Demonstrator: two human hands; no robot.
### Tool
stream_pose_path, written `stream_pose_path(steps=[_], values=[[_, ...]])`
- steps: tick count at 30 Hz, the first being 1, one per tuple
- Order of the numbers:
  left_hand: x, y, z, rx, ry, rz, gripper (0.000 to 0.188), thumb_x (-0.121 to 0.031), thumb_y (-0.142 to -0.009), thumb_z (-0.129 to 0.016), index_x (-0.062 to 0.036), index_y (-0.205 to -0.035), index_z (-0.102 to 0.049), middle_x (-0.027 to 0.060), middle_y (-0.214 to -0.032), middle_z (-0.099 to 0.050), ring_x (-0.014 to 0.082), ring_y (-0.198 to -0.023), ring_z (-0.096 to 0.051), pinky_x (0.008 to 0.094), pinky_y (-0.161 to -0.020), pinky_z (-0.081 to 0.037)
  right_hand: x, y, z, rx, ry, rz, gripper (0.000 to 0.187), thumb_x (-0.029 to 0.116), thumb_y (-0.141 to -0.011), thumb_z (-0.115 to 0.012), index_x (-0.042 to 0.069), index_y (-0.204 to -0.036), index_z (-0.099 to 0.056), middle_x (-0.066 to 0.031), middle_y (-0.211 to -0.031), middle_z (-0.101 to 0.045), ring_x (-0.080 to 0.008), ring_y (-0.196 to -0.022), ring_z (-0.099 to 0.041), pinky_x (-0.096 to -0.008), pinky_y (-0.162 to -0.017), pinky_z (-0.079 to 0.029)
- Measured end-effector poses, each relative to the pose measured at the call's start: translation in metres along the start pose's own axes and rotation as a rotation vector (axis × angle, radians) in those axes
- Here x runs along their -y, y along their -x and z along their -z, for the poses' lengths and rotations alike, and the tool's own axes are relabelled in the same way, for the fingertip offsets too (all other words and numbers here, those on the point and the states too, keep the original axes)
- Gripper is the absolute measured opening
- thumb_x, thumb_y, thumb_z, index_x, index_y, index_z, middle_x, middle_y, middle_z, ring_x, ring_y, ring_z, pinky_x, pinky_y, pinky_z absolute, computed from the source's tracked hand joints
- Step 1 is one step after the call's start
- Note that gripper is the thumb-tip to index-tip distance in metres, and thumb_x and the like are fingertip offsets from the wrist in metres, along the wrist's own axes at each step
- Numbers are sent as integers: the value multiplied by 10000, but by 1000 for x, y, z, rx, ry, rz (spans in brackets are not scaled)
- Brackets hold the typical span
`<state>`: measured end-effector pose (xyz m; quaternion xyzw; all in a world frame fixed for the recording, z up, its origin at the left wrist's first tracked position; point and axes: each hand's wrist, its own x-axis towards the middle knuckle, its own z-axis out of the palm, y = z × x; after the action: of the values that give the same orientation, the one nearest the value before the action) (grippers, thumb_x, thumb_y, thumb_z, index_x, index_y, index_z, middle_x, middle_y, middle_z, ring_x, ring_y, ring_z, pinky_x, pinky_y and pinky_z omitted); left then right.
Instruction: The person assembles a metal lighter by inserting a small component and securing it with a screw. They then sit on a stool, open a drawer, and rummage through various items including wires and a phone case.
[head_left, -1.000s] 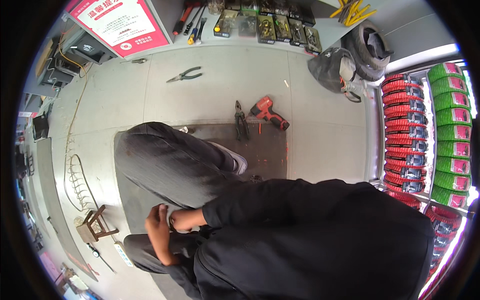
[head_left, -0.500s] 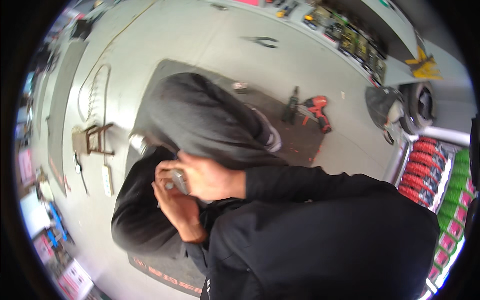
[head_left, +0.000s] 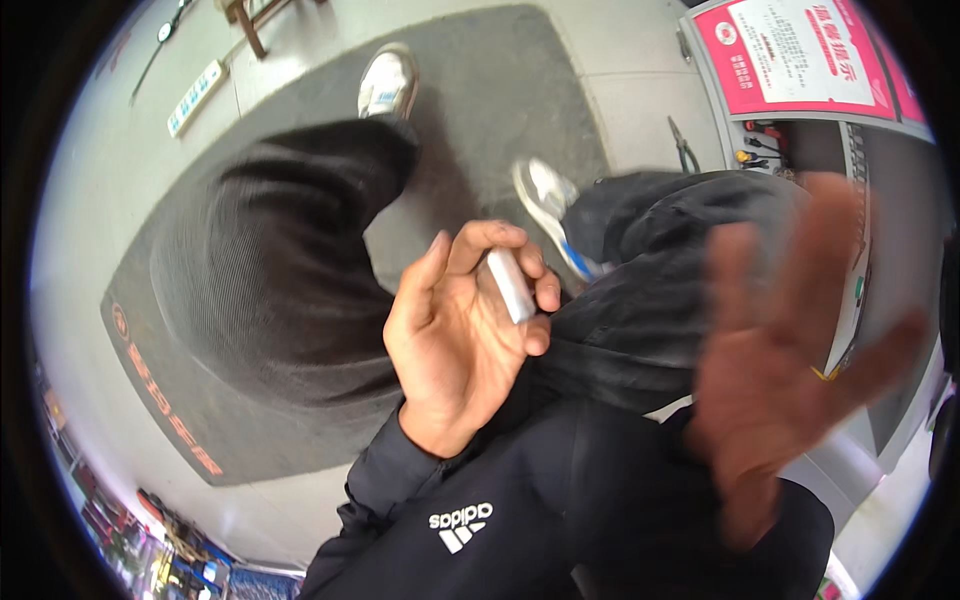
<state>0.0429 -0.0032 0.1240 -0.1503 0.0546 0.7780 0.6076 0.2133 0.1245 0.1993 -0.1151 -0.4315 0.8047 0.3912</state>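
Note:
A small silver-white cylinder (head_left: 512, 286) rests against the curled fingers of my left hand (head_left: 455, 330), palm turned up in front of my body. Its exact kind is blurred. Off to the right, my right hand (head_left: 780, 350) is raised close to the camera, smeared by motion, its fingers spread and nothing visible in it. Below the hands are my dark-trousered legs, bent apart, with white shoes on the grey mat (head_left: 480, 70).
Beyond the mat at the upper right lie pliers (head_left: 684, 146), beside a cabinet with a pink-and-white notice board (head_left: 800, 55) on top. A power strip (head_left: 195, 98) and a small wooden stool (head_left: 255, 25) stand toward the upper left.
My hands were together around a grey metal piece; now they are apart, the right lifted away to the right. My view and body have turned, and the legs are spread.

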Motion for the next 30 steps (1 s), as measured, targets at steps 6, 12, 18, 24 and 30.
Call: stream_pose_path(steps=[6, 12, 18, 24, 30], values=[[4, -15, -13, 212, 213, 15, 600, -585, -1040, -386, -7, -1051, -546, 190, -1040, -542, 286, -831, -576, 322, -562, -474, 85, -11, 46, -410, 911, 735, 316, 140, -1042, -405, -58, -1237, -555, -221, -1148, -638, -351, -1127, -634, -451, -993, -495], [10, -37, -19, 219, 112, 163, 664, -660, -1023, -390, -17, -1062, -551, 315, -1286, -495, 440, -1067, -596, 425, -624, -552, 34, -60, 119, -870, 1508, 581, 146, 44, -977, -542, -30, -998, -666, -133, -919, -699, -282, -914, -695, -407, -893, -547], [18, -60, -29, 164, 286, 306, 752, -737, -930, -475, -49, -1234, -445, 414, -1360, -422, 504, -1133, -562, 444, -551, -557, -78, -12, 122, -546, 1534, 373, 125, 58, -960, -578, -18, -1015, -662, -122, -927, -699, -280, -905, -696, -407, -893, -550], [37, -86, -27, 237, 361, 402, 481, -487, -969, -478, -75, -1208, -409, 390, -1166, -516, 391, -820, -605, 314, -388, -441, -95, 7, 78, -209, 1362, 522, 125, 71, -944, -614, -5, -1033, -657, -112, -936, -698, -279, -897, -696, -408, -892, -553], [63, -109, -43, 94, 356, 463, 463, -498, -1061, -383, -87, -1275, -406, 368, -1056, -557, 328, -659, -592, 275, -362, -419, -76, 24, 72, -114, 1318, 573, 145, 85, -928, -649, 7, -1050, -653, -101, -944, -698, -277, -888, -697, -408, -892, -557]])
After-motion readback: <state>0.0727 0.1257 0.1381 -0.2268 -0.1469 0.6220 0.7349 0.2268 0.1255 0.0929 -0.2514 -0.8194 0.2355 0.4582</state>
